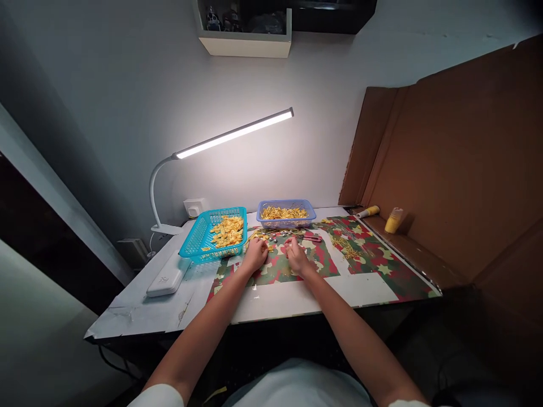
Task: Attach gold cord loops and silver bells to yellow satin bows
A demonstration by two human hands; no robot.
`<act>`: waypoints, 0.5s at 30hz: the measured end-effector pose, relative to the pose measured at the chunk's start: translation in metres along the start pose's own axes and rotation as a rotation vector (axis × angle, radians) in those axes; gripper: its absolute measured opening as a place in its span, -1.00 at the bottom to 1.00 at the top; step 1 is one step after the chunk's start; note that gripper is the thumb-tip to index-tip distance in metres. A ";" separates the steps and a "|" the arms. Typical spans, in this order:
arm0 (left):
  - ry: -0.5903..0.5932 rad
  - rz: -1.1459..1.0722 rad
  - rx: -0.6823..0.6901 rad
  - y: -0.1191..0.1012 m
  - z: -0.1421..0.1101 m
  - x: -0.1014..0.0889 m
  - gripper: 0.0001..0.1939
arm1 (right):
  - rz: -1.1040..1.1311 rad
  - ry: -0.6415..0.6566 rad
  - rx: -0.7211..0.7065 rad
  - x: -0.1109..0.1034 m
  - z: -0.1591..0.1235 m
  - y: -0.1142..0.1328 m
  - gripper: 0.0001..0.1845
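Note:
My left hand (255,255) rests over the camouflage-patterned sheet (278,275) with its fingers curled together. A small yellow piece (270,248) shows at its fingertips; whether it is gripped is hard to see. Facing it, my right hand (297,257) has thumb and fingers pinched, and anything between them is too small to name. Just beyond the hands lie small silvery round pieces (275,240) and a tool with a pink handle (313,238). A blue-green basket (193,244) with yellow ribbon-like pieces (228,230) stands left of my left hand.
A purple-blue basket (286,223) holds gold strips (282,212) at the back. Thin gold wire-like pieces (345,247) lie to the right. A lamp (233,135) arches above; a white power bank (167,277) lies left. Cardboard (449,169) walls the right side, near a yellow-filled container (393,221).

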State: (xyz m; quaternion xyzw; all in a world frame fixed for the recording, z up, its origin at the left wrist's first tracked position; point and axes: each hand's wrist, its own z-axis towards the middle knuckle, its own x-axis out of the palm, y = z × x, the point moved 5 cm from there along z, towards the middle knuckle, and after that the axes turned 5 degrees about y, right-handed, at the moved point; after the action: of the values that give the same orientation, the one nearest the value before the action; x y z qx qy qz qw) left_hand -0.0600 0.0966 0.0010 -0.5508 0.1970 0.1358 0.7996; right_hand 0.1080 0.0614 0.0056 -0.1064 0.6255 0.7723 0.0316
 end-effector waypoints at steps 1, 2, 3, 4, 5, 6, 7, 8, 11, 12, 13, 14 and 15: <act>-0.006 -0.041 -0.021 0.003 -0.003 0.000 -0.68 | -0.029 0.010 0.000 0.002 0.000 -0.004 -0.73; -0.011 -0.085 -0.043 0.005 -0.005 0.000 -0.68 | -0.051 0.021 -0.002 0.004 0.000 -0.008 -0.70; -0.017 -0.134 -0.066 0.007 -0.008 0.001 -0.68 | -0.070 0.033 -0.007 0.005 -0.001 -0.011 -0.68; -0.023 -0.186 -0.089 0.009 -0.010 0.001 -0.68 | -0.086 0.046 -0.015 0.006 -0.001 -0.013 -0.68; -0.029 -0.243 -0.110 0.011 -0.011 0.002 -0.67 | -0.100 0.058 -0.026 0.007 -0.002 -0.014 -0.68; -0.034 -0.302 -0.130 0.013 -0.012 0.004 -0.67 | -0.114 0.070 -0.039 0.008 -0.002 -0.015 -0.68; -0.039 -0.362 -0.149 0.014 -0.013 0.005 -0.66 | -0.127 0.080 -0.054 0.009 -0.003 -0.015 -0.69; -0.041 -0.421 -0.165 0.015 -0.014 0.007 -0.65 | -0.139 0.087 -0.070 0.009 -0.004 -0.014 -0.70; -0.029 -0.572 -0.209 0.016 -0.014 0.011 -0.65 | -0.160 0.083 -0.122 0.009 -0.006 -0.009 -0.74; -0.018 -0.611 -0.222 0.016 -0.015 0.012 -0.65 | -0.161 0.074 -0.141 0.008 -0.007 -0.007 -0.76; -0.003 -0.646 -0.235 0.015 -0.015 0.013 -0.66 | -0.158 0.062 -0.160 0.007 -0.007 -0.005 -0.78; 0.012 -0.678 -0.245 0.014 -0.016 0.014 -0.66 | -0.151 0.049 -0.176 0.007 -0.007 -0.004 -0.80; 0.026 -0.707 -0.254 0.013 -0.017 0.014 -0.66 | -0.141 0.037 -0.190 0.006 -0.007 -0.003 -0.82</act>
State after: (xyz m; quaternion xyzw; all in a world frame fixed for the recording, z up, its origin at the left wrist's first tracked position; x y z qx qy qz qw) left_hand -0.0561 0.0859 -0.0218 -0.6811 -0.0136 -0.1324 0.7200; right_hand 0.1040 0.0545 -0.0003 -0.1667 0.5409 0.8219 0.0641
